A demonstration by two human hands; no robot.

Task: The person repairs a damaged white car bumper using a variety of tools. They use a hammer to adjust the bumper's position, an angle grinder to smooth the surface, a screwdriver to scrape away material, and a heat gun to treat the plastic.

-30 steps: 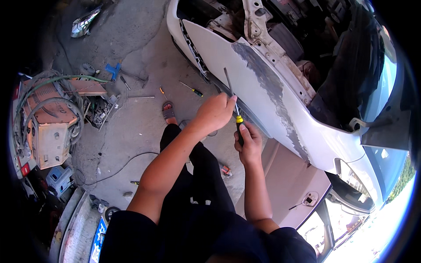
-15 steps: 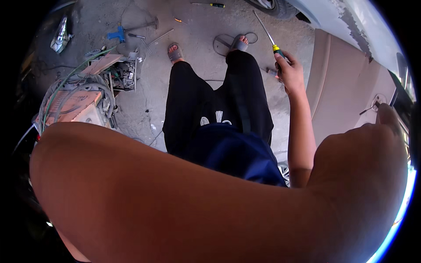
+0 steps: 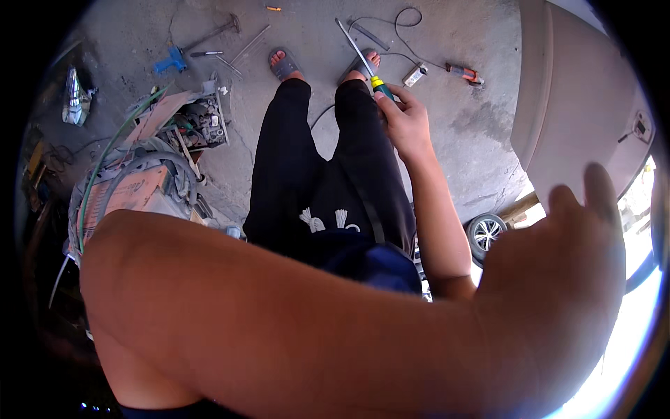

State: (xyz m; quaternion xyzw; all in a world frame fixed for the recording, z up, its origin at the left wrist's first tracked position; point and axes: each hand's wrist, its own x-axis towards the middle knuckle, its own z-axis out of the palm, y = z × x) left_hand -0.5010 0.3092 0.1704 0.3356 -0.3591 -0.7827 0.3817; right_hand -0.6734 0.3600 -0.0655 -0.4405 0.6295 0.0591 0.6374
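Observation:
My right hand (image 3: pixel 406 122) is closed around the green and yellow handle of a screwdriver (image 3: pixel 382 86). Its long metal shaft points up and away, over my right foot. My left arm stretches across the whole lower view, and my left hand (image 3: pixel 558 244) is raised at the right with two fingers apart, a little blurred. Nothing shows in those fingers; the rest are hidden behind the hand. Beyond them stands a beige-grey car panel (image 3: pixel 576 98), with a small round fitting (image 3: pixel 641 127) and a thin dark rod sticking out of it. The left hand is apart from that fitting.
On the concrete floor lie an orange corded power tool (image 3: pixel 465 74), a white socket block (image 3: pixel 415 74), a blue-handled tool (image 3: pixel 170 61) and thin metal rods (image 3: pixel 251 43). A crate-like box with hoses (image 3: pixel 132 192) stands at the left. A wheel (image 3: pixel 485 234) is behind my right forearm.
My left hand has come away from the fitting on the panel. My right hand has moved left with the screwdriver, and the view has shifted, showing the power tool fully.

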